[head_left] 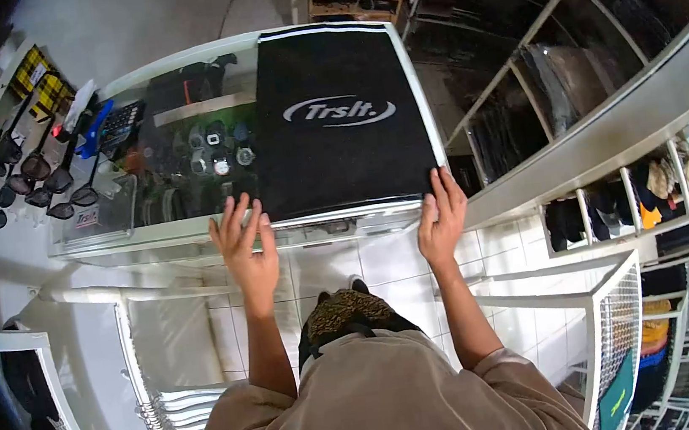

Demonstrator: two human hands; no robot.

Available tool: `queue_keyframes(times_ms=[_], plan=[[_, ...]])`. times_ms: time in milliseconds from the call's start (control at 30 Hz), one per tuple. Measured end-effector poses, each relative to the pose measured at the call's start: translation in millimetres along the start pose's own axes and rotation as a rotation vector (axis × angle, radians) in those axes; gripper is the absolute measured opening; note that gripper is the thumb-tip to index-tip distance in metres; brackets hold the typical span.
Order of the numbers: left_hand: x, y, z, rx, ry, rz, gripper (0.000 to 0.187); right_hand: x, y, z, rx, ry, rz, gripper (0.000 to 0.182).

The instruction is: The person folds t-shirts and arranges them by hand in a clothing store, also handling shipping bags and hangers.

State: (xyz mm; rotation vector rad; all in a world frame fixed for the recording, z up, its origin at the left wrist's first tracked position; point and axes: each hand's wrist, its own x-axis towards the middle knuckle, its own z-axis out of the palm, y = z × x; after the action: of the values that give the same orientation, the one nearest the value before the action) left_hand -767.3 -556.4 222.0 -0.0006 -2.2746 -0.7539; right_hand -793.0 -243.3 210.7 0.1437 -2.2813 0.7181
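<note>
A black rectangular package [339, 165] with a white "Trslt." logo lies flat on the right part of a glass display counter [231, 223]. Its surface has a slight sheen near the front edge. My left hand [248, 247] rests at the package's front left corner, fingers stretched out over the counter edge. At the front right corner, the fingers of my right hand [441, 212] lie extended along the package's edge. Neither hand is closed around anything. Under the glass, left of the package, several wristwatches [219, 148] are on show.
Several sunglasses [35, 168] hang at the counter's left end, near a calculator [122, 124] and a blue object [95, 129]. Shelves of folded clothes [572, 87] run along the right. A white rack with hangers [189, 415] stands lower left, a white mesh frame [617, 328] lower right.
</note>
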Motion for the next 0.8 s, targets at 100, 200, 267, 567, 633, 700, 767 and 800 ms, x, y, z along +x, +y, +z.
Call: queue_keyframes(times_ms=[100, 200, 267, 567, 633, 700, 767, 800], plan=[[-2.1, 0.2, -0.2, -0.043, 0.041, 0.016, 0.030, -3.3, -3.2, -6.8, 0.092, 0.011, 0.071, 0.051], [-4.2, 14.6, -9.3, -0.078, 0.139, 0.028, 0.037, -22.3, -1.2, -33.8, 0.087, 0.050, 0.095, 0.062], [-12.6, 40.6, -19.3, -0.112, 0.235, -0.134, 0.037, -43.5, -2.1, -62.0, 0.230, 0.046, 0.243, 0.062], [-134.8, 206.6, 41.5, -0.545, -0.228, 0.002, 0.027, -211.3, 68.7, -254.2, 0.195, 0.178, 0.612, 0.047], [-181.3, 262.6, 54.5, -0.643, -0.447, 0.062, 0.026, -249.9, 84.2, -307.2, 0.121, 0.235, 0.701, 0.039], [-224.3, 317.3, 63.0, -0.725, -0.684, 0.122, 0.026, -275.7, 88.0, -358.3, 0.039, 0.345, 0.767, 0.036], [-263.6, 370.0, 64.7, -0.842, -0.920, 0.244, 0.025, -301.3, 95.2, -401.4, -0.049, 0.474, 0.795, 0.031], [-279.0, 394.0, 62.3, -0.873, -0.967, 0.282, 0.025, -312.9, 92.1, -420.7, -0.090, 0.520, 0.825, 0.031]])
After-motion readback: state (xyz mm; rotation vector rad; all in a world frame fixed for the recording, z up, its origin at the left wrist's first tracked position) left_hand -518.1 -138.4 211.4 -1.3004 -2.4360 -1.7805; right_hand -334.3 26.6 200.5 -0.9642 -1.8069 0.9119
